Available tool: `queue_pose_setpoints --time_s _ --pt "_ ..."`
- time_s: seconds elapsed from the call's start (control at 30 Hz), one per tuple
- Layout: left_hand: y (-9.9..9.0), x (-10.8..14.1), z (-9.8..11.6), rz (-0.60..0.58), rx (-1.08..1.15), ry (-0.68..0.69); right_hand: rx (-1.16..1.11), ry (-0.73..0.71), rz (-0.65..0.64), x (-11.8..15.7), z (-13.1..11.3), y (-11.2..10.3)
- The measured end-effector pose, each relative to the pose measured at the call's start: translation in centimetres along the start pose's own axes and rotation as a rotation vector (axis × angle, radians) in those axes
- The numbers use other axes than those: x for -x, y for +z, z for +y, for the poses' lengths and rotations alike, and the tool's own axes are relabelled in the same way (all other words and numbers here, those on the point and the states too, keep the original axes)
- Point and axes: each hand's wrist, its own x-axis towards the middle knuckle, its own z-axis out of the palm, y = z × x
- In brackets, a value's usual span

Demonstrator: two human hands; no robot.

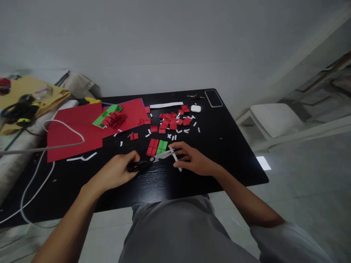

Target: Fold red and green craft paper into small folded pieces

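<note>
Over the near half of a smooth black table (216, 186), the left hand (120, 168) is curling its fingers around the looped black handles of a pair of scissors (161, 156), whose slim metal blades are reaching towards the right hand (196, 160). That hand is holding a narrow, flat white strip (176, 159) between thumb and fingers, the strip crossing by the blade tips; whether the blades are touching it, one cannot tell. Just beyond the scissors, folded red pieces (152, 147) and green pieces (162, 147) are lying side by side in small rectangles. Farther back, creased red tabs (173, 125) are heaping loosely among thin white scraps (186, 130), while broad matte red sheets (74, 128) are spreading leftwards.
</note>
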Motion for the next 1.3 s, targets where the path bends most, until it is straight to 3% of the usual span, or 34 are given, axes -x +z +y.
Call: queue_pose_setpoints --time_s 0.93,1.13,1.3 --pt "0.1 0.1 0.0 0.038 -0.048 -0.015 -0.063 0.015 -0.058 0.1 0.5 -0.2" --pt "0.0 0.2 -0.9 0.078 -0.097 -0.101 -0.038 0.039 -0.103 0.5 0.0 -0.2" --pt "-0.3 0.9 -2.9 0.204 -0.123 -0.259 0.217 -0.011 0.041 0.9 0.0 -1.3"
